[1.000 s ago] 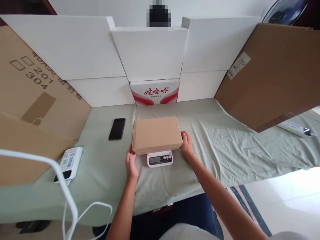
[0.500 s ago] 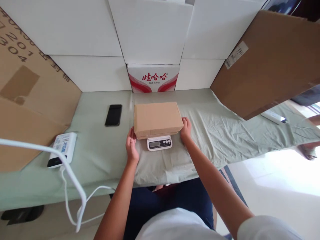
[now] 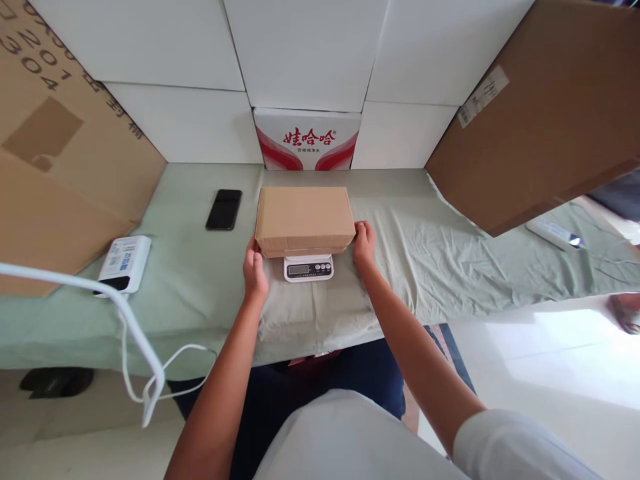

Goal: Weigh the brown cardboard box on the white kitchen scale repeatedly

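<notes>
A closed brown cardboard box [image 3: 306, 212] rests on top of a small white digital scale [image 3: 309, 269], hiding most of its platform. Only the scale's front, with a grey display and several buttons, shows below the box. My left hand [image 3: 255, 270] is closed against the box's left front corner, its fingertips partly hidden behind it. On the opposite side, my right hand [image 3: 365, 241] has its fingers curled at the right front corner.
A black phone [image 3: 224, 209] lies left of the box. Farther left are a white device [image 3: 124, 264] and a white cable-like arm [image 3: 125, 310]. White boxes [image 3: 306, 53] line the back above a red-printed carton [image 3: 309, 140]. Large cardboard [image 3: 545, 113] stands at right; green cloth [image 3: 405, 267] covers the table.
The camera view has tilted and shifted slightly. The box, the scale and both hands appear a little farther left and higher in the picture. Both hands stay at the box's sides.
</notes>
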A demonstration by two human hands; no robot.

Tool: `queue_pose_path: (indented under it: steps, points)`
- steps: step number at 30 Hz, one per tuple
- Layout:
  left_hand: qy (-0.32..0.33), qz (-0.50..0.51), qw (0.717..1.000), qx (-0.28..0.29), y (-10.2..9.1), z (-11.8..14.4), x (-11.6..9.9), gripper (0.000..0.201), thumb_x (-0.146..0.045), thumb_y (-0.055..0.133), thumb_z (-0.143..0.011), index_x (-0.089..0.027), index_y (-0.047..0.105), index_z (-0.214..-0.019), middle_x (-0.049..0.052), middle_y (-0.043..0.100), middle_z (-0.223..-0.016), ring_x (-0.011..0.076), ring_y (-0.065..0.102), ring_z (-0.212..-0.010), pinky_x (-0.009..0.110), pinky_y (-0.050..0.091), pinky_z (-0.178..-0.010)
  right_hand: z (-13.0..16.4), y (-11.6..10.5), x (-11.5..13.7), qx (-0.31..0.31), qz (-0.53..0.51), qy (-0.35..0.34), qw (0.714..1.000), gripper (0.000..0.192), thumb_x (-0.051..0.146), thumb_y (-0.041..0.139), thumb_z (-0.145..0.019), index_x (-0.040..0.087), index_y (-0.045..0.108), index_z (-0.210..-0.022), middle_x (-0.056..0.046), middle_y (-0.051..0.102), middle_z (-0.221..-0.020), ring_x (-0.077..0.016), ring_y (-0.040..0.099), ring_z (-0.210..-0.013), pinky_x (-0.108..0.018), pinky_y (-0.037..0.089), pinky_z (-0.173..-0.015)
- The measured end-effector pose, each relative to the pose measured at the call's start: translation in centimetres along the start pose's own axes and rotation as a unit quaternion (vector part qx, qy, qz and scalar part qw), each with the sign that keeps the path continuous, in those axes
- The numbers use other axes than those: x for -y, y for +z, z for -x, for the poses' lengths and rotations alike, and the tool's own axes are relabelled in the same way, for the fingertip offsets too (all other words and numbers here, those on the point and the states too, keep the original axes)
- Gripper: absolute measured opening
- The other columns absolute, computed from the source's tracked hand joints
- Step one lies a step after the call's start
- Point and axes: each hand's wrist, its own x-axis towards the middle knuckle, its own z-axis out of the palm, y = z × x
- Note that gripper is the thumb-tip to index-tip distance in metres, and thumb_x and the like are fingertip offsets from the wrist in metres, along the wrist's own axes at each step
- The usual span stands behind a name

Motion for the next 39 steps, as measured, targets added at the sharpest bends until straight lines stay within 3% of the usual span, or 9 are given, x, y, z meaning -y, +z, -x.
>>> queue_pose_path:
  steps: [11, 25, 30, 35, 39]
  points:
    - [0.002, 0.002, 1.0, -0.012, 0.1, -0.2, -0.4, 0.077, -0.074, 0.05, -0.089, -0.022, 0.056, -0.145, 0.016, 0.054, -0.155, 0.0298, 0.048, -0.148, 0.043, 0.037, -0.123, 0.0, 0.1, -0.2, 0.007, -0.031, 0.006, 0.999, 0.027, 0.044, 0.049, -0.089, 0.021, 0.056, -0.077, 0.004, 0.054, -0.067, -0.0121, 0.052, -0.064, -0.026, 0.042, -0.063]
    - [0.03, -0.007, 0.999, 0.012, 0.2, 0.8, -1.8, 0.076, -0.069, 0.045, -0.095, -0.023, 0.044, -0.155, 0.013, 0.042, -0.165, 0.0278, 0.035, -0.156, 0.043, 0.029, -0.127, 0.1, 0.2, 0.4, 0.024, -0.037, 0.0, 0.999, 0.028, 0.046, 0.049, -0.089, 0.022, 0.057, -0.076, 0.002, 0.057, -0.068, -0.0135, 0.053, -0.067, -0.027, 0.044, -0.066]
    - [0.053, 0.004, 0.998, 0.022, 0.4, 0.9, -2.5, 0.075, -0.07, 0.047, -0.092, -0.028, 0.046, -0.155, 0.009, 0.043, -0.165, 0.0285, 0.034, -0.156, 0.042, 0.029, -0.127, -0.1, 0.2, -0.5, 0.012, -0.092, 0.002, 0.996, 0.029, 0.044, 0.046, -0.092, 0.021, 0.063, -0.087, -0.002, 0.065, -0.081, -0.0154, 0.061, -0.075, -0.028, 0.047, -0.068]
    - [0.079, 0.027, 0.996, 0.01, 0.3, -0.1, -2.4, 0.075, -0.074, 0.049, -0.088, -0.032, 0.05, -0.151, 0.004, 0.042, -0.166, 0.0298, 0.03, -0.158, 0.044, 0.028, -0.128, -0.1, 0.2, -0.5, 0.013, -0.109, -0.04, 0.993, 0.035, 0.051, 0.045, -0.094, 0.024, 0.063, -0.106, -0.007, 0.071, -0.11, -0.0192, 0.067, -0.098, -0.031, 0.053, -0.081]
    - [0.075, 0.001, 0.996, 0.04, 0.4, -0.1, -2.2, 0.078, -0.075, 0.047, -0.089, -0.027, 0.052, -0.15, 0.01, 0.052, -0.156, 0.033, 0.042, -0.15, 0.046, 0.034, -0.124, 0.3, -0.1, 0.7, 0.048, -0.155, -0.072, 0.984, 0.039, 0.056, 0.047, -0.096, 0.026, 0.063, -0.115, -0.009, 0.069, -0.126, -0.0232, 0.069, -0.11, -0.037, 0.053, -0.092]
